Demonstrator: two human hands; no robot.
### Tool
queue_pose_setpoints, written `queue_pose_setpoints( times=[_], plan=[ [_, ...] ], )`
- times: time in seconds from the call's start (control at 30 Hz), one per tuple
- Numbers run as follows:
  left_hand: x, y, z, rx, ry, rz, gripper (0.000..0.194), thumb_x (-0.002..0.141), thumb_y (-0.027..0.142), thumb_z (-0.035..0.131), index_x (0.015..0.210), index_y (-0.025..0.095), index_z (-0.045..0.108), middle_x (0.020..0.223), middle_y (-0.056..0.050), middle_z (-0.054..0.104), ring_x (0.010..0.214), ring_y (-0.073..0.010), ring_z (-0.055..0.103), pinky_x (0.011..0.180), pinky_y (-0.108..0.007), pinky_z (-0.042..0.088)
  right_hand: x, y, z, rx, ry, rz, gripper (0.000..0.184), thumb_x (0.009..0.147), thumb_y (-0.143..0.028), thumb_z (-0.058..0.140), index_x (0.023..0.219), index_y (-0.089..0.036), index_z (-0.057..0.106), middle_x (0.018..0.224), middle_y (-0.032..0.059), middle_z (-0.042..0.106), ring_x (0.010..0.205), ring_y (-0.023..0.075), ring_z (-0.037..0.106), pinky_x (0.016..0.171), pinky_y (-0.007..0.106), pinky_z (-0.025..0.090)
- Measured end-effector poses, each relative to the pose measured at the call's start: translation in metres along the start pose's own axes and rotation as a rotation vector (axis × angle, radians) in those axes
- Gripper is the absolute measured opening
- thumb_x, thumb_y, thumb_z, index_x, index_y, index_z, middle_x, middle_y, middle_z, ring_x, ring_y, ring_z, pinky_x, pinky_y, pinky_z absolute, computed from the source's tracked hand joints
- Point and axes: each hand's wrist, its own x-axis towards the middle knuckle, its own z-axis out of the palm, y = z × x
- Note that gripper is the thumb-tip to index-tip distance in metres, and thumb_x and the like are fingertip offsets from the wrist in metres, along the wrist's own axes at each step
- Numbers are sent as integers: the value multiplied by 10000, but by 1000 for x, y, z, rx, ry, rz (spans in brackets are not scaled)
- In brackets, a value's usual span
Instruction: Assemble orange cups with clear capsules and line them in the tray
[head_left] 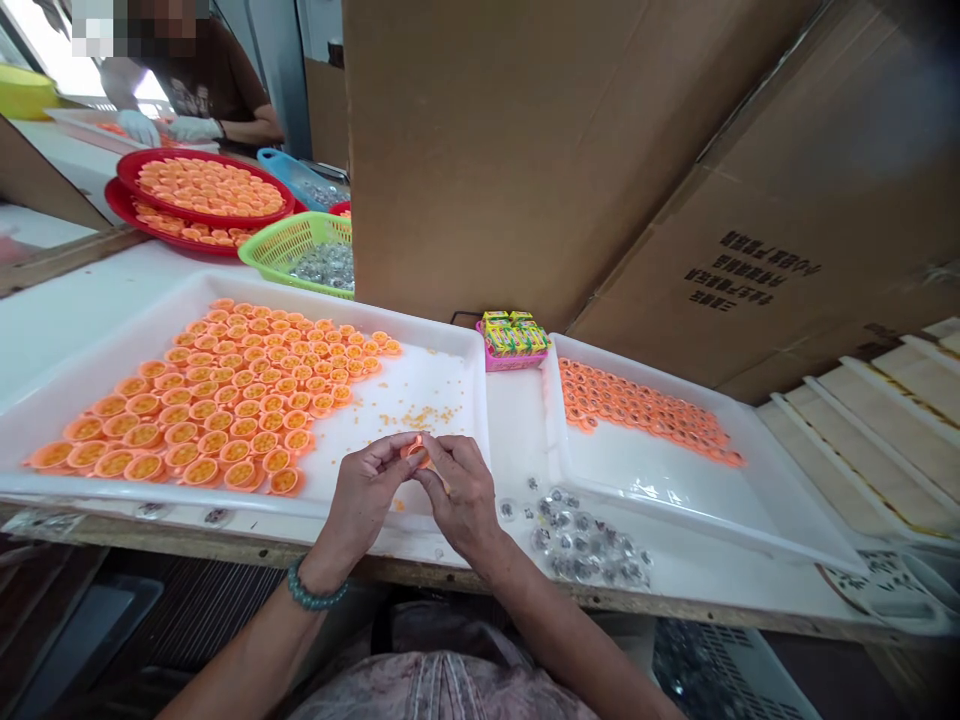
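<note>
Pinching a small orange cup (415, 452) from both sides, between the fingertips of the left hand (367, 495) and the right hand (461, 490). Grip closed, probably on the cup's rim, though fingers hide most of it. Held just above the bare near part of a white plastic tray (390, 335), beside loose orange crumbs (416, 417). Filling most of that tray, rows of orange cups (202, 420) with yellowish centres. On the left wrist, a teal beaded bracelet (317, 590). Right of the hands, scattered clear plastic domes (585, 540) lying on the white table (517, 420), next to a second white tray (675, 490) with orange pieces (637, 410) along its far side. Farther off, a pink container (512, 362) of yellow packets, a green basket (296, 245) of clear pieces, stacked red trays (206, 185) of orange cups, and a co-worker's gloved hands (169, 128) at a separate white tray (82, 125). Behind, large cardboard sheets (480, 150).
</note>
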Motion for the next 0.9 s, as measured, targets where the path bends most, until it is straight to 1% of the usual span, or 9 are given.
queue_pose_setpoints(
  times=[0.1, 0.2, 0.3, 0.4, 0.5, 0.6, 0.77, 0.83, 0.9],
  plan=[
    [-1, 1, 0, -42, 9, -18, 328, 668, 307, 733, 957, 166, 665, 887, -41, 709, 809, -170, 634, 775, -308, 525, 6, 3, -11, 233, -62, 148, 399, 818, -201, 581, 1210, -277, 561, 985, 49, 560, 906, 155, 552, 736, 288, 511],
    [0, 5, 1, -50, -33, -39, 473, 643, 301, 754, 1062, 176, 573, 899, -50, 711, 854, -185, 645, 826, -349, 512, 15, 4, -18, 383, -75, 311, 353, 831, -246, 563, 1184, -247, 572, 1034, 55, 574, 892, 137, 574, 701, 250, 513],
    [-1, 10, 1, 19, -77, -80, 623, 607, 326, 777, 1140, 182, 488, 842, -51, 718, 812, -197, 663, 829, -370, 508, 23, 1, -18, 320, -118, 381, 247, 798, -286, 616, 1026, -198, 653, 931, 48, 623, 808, 130, 596, 678, 241, 505],
    [-1, 14, 1, 136, -102, -129, 693, 589, 366, 783, 1178, 202, 459, 788, -36, 720, 775, -207, 672, 821, -370, 513, 25, 1, -16, 236, -176, 374, 132, 758, -307, 668, 814, -191, 695, 758, 10, 628, 680, 108, 582, 612, 216, 477],
    [-1, 13, 5, 225, -136, -152, 745, 557, 401, 795, 1204, 244, 461, 773, -23, 722, 798, -220, 673, 810, -347, 523, 19, 6, -19, 225, -180, 406, 177, 711, -367, 708, 744, -194, 689, 672, -15, 598, 583, 88, 545, 532, 191, 440],
    [-1, 10, 10, 260, -176, -178, 815, 529, 452, 792, 1248, 278, 451, 820, -33, 729, 833, -247, 674, 788, -345, 541, 11, 11, -28, 262, -159, 485, 238, 676, -413, 727, 730, -186, 681, 658, -19, 593, 572, 85, 530, 513, 183, 419],
    [3, 4, 10, 340, -216, -238, 738, 547, 464, 780, 1204, 256, 514, 1011, -66, 705, 974, -267, 640, 861, -331, 522, 13, 20, -63, 436, -106, 668, 336, 722, -475, 657, 785, -145, 669, 640, -7, 622, 540, 75, 517, 491, 173, 394],
    [7, 1, 6, 357, -217, -296, 686, 563, 454, 777, 1172, 241, 541, 1059, -72, 690, 1029, -268, 616, 878, -316, 516, 19, 30, -88, 485, -89, 696, 370, 741, -498, 622, 805, -137, 668, 693, 17, 657, 571, 80, 546, 512, 176, 410],
    [11, -1, 2, 334, -209, -365, 664, 573, 451, 775, 1160, 233, 552, 1106, -69, 673, 1063, -267, 598, 861, -293, 528, 24, 48, -120, 465, -13, 715, 379, 760, -505, 594, 814, -138, 671, 781, 39, 684, 629, 85, 576, 540, 175, 423]
  ],
)
